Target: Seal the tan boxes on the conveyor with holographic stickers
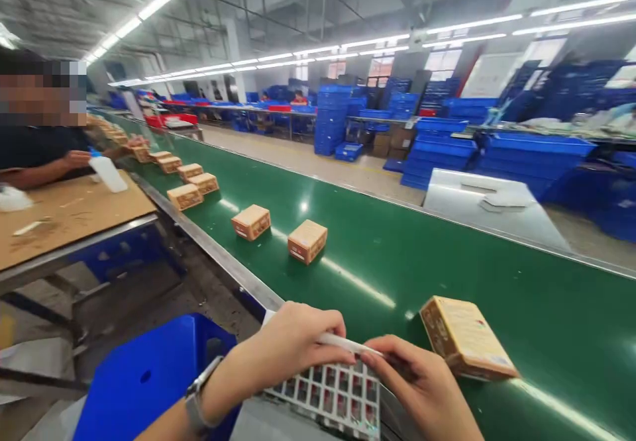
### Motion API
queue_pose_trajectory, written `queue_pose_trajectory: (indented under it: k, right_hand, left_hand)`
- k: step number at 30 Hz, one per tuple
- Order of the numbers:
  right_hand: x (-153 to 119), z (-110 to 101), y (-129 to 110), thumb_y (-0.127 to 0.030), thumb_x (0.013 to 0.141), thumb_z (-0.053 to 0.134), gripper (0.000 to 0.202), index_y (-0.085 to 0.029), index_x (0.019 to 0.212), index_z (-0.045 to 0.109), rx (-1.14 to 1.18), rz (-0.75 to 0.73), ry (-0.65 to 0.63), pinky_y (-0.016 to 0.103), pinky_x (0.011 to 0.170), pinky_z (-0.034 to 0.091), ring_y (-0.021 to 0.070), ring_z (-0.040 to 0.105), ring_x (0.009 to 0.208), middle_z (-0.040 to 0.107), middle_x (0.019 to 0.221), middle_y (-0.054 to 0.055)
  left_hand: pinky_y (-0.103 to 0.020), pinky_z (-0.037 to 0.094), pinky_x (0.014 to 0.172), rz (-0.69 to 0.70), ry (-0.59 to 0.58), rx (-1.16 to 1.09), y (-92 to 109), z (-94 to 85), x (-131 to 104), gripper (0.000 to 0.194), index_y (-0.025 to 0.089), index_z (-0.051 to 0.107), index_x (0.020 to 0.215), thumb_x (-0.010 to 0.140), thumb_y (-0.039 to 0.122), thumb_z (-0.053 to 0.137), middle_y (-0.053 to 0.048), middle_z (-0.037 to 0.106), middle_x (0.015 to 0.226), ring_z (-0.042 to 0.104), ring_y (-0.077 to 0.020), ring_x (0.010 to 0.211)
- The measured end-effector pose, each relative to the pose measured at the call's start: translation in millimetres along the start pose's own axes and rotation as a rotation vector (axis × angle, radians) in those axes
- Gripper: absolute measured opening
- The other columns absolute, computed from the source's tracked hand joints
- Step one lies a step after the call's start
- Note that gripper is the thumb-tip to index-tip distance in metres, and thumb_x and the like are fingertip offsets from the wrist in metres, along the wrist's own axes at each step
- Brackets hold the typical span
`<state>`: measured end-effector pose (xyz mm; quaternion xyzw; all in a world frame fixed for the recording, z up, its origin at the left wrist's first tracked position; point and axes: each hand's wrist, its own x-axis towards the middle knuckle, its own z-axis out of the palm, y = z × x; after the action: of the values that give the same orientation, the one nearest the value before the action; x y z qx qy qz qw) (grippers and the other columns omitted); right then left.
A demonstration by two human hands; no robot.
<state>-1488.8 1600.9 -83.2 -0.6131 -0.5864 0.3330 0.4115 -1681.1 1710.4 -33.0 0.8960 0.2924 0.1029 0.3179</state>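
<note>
A thin white strip [348,343], seen nearly edge-on, is pinched between my two hands; its exact kind cannot be made out. My left hand [303,338], with a grey band at the wrist, grips its left part. The fingertips of my right hand [410,371] close on its right end. Below them lies a white compartment tray [330,398], with small dark and red pieces in its cells. My hands cover the tray's upper part. Just right of my right hand, a brown and cream cardboard box [470,338] sits on the green conveyor belt [387,249].
More small boxes [308,241] stand along the belt toward the far left. A blue plastic stool [154,378] is at lower left. At the left table [64,222], a co-worker [40,153] has a hand by a white bottle [108,171]. Blue crates [440,153] are stacked beyond the belt.
</note>
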Motion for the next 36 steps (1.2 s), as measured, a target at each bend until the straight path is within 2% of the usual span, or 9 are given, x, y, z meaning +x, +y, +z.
queue_pose_trajectory:
  k: [4,10,15,20,24,27,30,33,36]
  right_hand:
    - [9,-3,-18,-0.048,0.096,0.054,0.033,-0.024,0.082,0.072,0.002,-0.046,-0.012,0.02,0.062,0.048,0.015,0.065,0.068,0.072,0.074,0.0]
    - [10,-1,-12,-0.045,0.1,0.044,0.043,-0.02,0.07,0.064,-0.019,-0.103,-0.029,0.021,0.058,0.042,0.0127,0.056,0.06,0.062,0.064,-0.001]
    - [14,-5,-11,-0.042,0.095,0.057,0.025,-0.021,0.09,0.069,0.129,-0.031,-0.117,0.022,0.074,0.049,0.016,0.065,0.08,0.072,0.087,0.001]
    - [10,-4,-8,-0.039,0.097,0.055,0.025,-0.022,0.086,0.07,0.112,-0.017,-0.059,0.021,0.068,0.049,0.0149,0.065,0.073,0.072,0.08,0.0]
    - [7,-5,-5,-0.037,0.099,0.052,0.025,-0.023,0.088,0.07,0.044,-0.051,-0.041,0.021,0.067,0.05,0.0148,0.067,0.073,0.072,0.081,0.0]
    - [7,-9,-5,-0.034,0.099,0.053,0.018,-0.024,0.095,0.068,-0.069,-0.135,-0.033,0.021,0.069,0.053,0.0146,0.069,0.077,0.073,0.087,0.0]
    - [8,-12,-7,-0.029,0.098,0.056,0.016,-0.023,0.111,0.064,-0.313,-0.318,0.124,0.027,0.078,0.056,0.0177,0.07,0.089,0.073,0.101,0.004]
    - [10,-12,-12,-0.02,0.099,0.05,0.015,-0.022,0.104,0.064,-0.626,-0.548,0.239,0.036,0.086,0.052,0.0218,0.069,0.096,0.072,0.105,0.007]
    - [14,-12,-13,-0.013,0.099,0.045,0.021,-0.019,0.101,0.064,-0.841,-0.663,0.203,0.041,0.093,0.048,0.0239,0.067,0.103,0.073,0.109,0.008]
  left_hand:
    - [-0.02,0.03,0.056,0.046,-0.045,0.056,-5,-14.8,4,0.023,0.02,0.071,0.082,0.09,0.042,0.068,0.005,0.065,0.064,0.055,-0.009,0.058]
    - [-0.021,0.026,0.053,0.05,-0.073,0.128,-4,-13.7,5,0.032,0.019,0.072,0.078,0.096,0.043,0.059,0.005,0.062,0.059,0.048,-0.008,0.054]
    - [-0.021,0.024,0.052,0.032,-0.102,0.146,-7,-14.1,9,0.037,0.018,0.068,0.074,0.099,0.041,0.053,0.005,0.059,0.058,0.046,-0.0085,0.053]
    - [-0.02,0.028,0.056,0.022,-0.091,0.096,-5,-8.4,11,0.02,0.022,0.067,0.087,0.088,0.042,0.07,0.007,0.068,0.071,0.056,-0.0092,0.062]
    - [-0.02,0.029,0.057,0.025,-0.071,0.081,-6,-1.8,10,0.016,0.023,0.067,0.085,0.094,0.035,0.063,0.008,0.066,0.069,0.055,-0.0084,0.061]
    - [-0.021,0.029,0.057,0.014,-0.084,0.08,-9,0.8,8,0.016,0.024,0.068,0.083,0.095,0.034,0.062,0.008,0.065,0.067,0.056,-0.0088,0.062]
    - [-0.022,0.029,0.057,-0.013,-0.087,0.114,-11,2.9,9,0.017,0.024,0.069,0.082,0.094,0.034,0.062,0.007,0.065,0.065,0.057,-0.0099,0.061]
    - [-0.023,0.028,0.056,-0.031,-0.085,0.123,-13,6.2,11,0.02,0.023,0.07,0.08,0.094,0.035,0.062,0.006,0.065,0.063,0.056,-0.0111,0.059]
    - [-0.023,0.028,0.055,-0.038,-0.08,0.105,-14,9.5,13,0.021,0.022,0.071,0.08,0.094,0.035,0.061,0.004,0.066,0.063,0.056,-0.012,0.058]
